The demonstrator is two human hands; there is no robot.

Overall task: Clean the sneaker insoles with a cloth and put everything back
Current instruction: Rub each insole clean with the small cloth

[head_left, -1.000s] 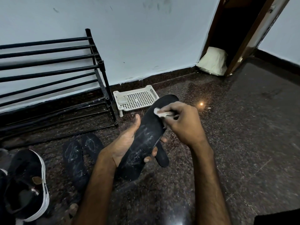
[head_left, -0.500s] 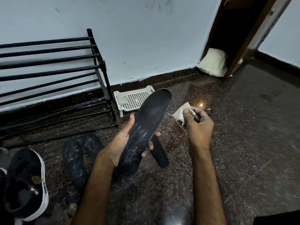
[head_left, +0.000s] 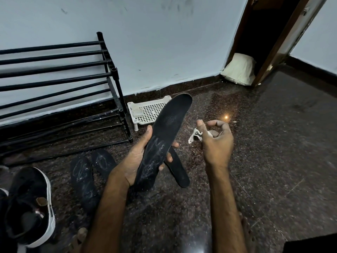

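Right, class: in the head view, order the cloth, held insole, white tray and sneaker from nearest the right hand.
1. cloth, at the right hand itself.
2. held insole, just left, in the left hand.
3. white tray, ahead-left by the wall.
4. sneaker, far lower left.

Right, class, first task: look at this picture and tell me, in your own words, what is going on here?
A person is cleaning sneaker insoles over a dark floor. The left hand grips a black insole streaked with pale marks, tilted upward. The right hand holds a crumpled white cloth beside it, not touching the insole. Three more insoles lie on the floor, and a black sneaker sits at the lower left near a black shoe rack.
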